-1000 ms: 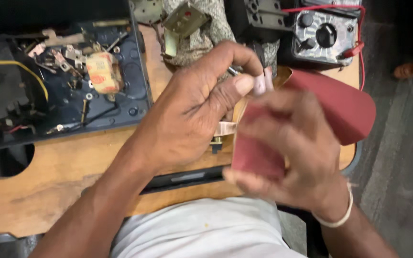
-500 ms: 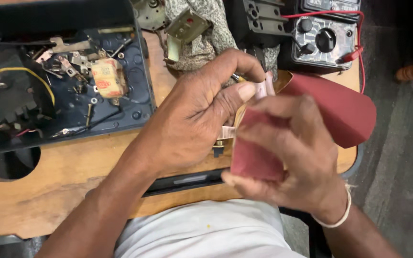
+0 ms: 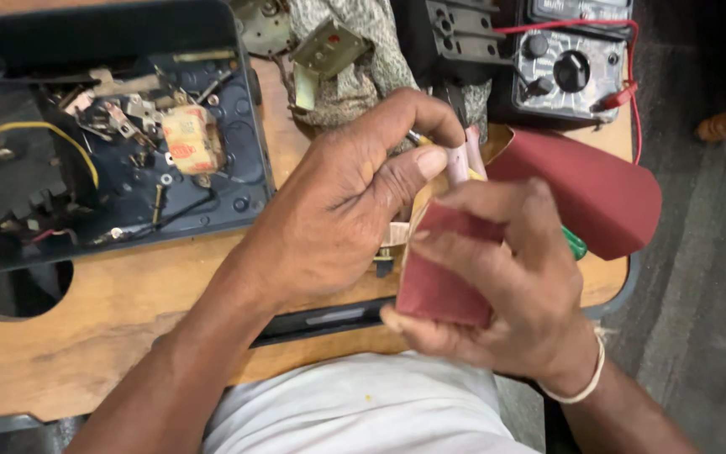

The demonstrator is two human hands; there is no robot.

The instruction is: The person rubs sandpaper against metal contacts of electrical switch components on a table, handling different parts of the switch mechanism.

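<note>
My left hand [image 3: 338,202] is closed around a small pale pink part [image 3: 457,161] with a thin metal pin, held between thumb and fingers over the wooden table [image 3: 86,336]. My right hand [image 3: 506,286] pinches a folded piece of dark red sandpaper [image 3: 439,277] right beside that part. The two hands touch above the table's front edge. A larger curled sheet of the same red sandpaper [image 3: 590,193] lies just behind my right hand.
An opened black device case [image 3: 111,143] with wires, metal clips and a tan coil fills the left of the table. A multimeter [image 3: 573,67] with red leads sits at the back right, beside a black block [image 3: 447,34] and a crumpled cloth [image 3: 355,76] with metal brackets.
Both hands stay together in nearly the same place; the fingers shift slightly around the pink part and the folded sandpaper.
</note>
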